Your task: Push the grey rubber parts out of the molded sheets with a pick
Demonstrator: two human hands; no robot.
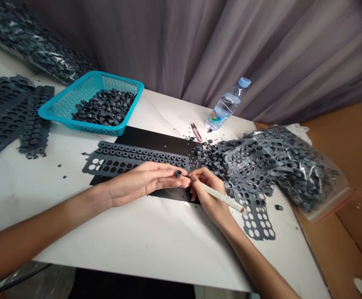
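Between the fingers of my left hand (143,181) sits a small dark grey rubber cap (178,174), its round opening facing up. My right hand (210,193) grips a slim pen-like tool with a whitish handle (222,198), whose tip is near the left fingertips and hard to make out. Beneath and behind the left hand lies a moulded grey rubber sheet (137,153), with rows of round caps along its far side and punched holes along its near side. It rests partly on a black mat (156,137).
A turquoise basket (84,126) of loose caps stands back left, near more rubber sheets (3,112) and a filled plastic bag (43,50). Pink-handled snips (196,133) and a water bottle (226,106) lie behind. Right are loose caps, holed sheets (255,162) and another bag (311,182).
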